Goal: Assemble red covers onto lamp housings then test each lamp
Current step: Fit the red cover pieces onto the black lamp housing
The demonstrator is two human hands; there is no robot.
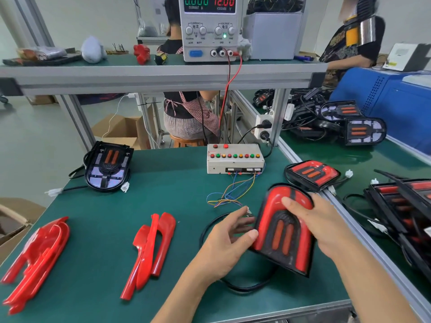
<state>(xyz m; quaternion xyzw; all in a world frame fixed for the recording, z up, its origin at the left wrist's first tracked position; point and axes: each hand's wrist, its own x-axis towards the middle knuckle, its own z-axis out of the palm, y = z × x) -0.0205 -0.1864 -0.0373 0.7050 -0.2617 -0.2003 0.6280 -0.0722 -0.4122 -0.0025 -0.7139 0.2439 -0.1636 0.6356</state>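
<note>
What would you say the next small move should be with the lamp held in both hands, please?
Probably plug it in for testing. The lamp already wears its red cover, the right hand grips it, and the left hand sits by its white connector, close to the test box wires.
</note>
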